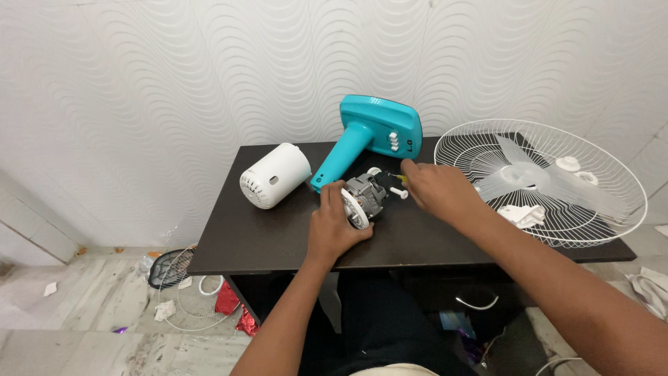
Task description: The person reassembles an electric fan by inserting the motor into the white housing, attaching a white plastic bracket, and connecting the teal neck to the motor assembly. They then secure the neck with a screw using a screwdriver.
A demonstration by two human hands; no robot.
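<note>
I have my left hand (pixel 334 226) gripping the grey metal fan motor (pixel 364 197) mid-desk; my right hand (pixel 435 188) pinches a small screwdriver (pixel 398 178) there. Loosening, I judge; next needs steady alignment.

My right hand (pixel 437 189) hides most of the little yellow tool (pixel 399 178). My left hand (pixel 334 226) covers the motor's (pixel 369 196) near side.

Turquoise fan base (pixel 379 125), white motor cover (pixel 275 175), dark brown table (pixel 257 237).
</note>
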